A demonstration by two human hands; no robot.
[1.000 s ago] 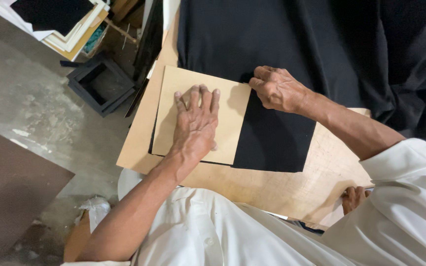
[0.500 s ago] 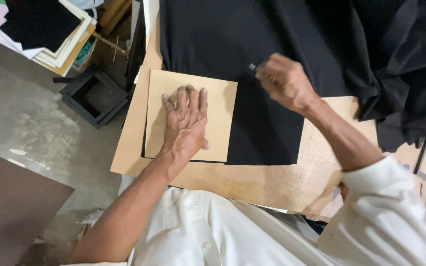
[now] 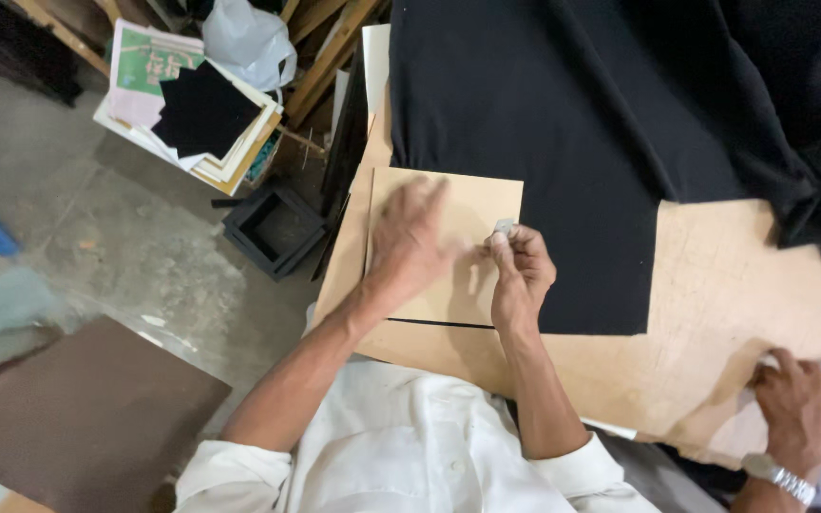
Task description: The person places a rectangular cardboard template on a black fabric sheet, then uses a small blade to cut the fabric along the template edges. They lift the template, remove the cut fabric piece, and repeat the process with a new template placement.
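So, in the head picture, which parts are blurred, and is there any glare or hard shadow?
Head view: the left hand is smeared by motion blur on the tan card; the right hand, pinching a small pale piece, is sharper; the black fabric shows almost no detail; light is soft, with faint shadows under the hands and no glare; the floor at the left edge looks soft.

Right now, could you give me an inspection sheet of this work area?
Surface: tan board as worktop, partly covered by black cloth.
Job's things: tan cardboard square lying on the cloth; small pale piece, too small to identify.
Clutter: stack of boards and black sheets, black open box, white bag.
Hands: left hand flat on the cardboard, blurred; right hand pinching the pale piece; another person's hand at the board's edge.
Cables: nothing seen.
Surroundings: grey concrete floor, brown panel.
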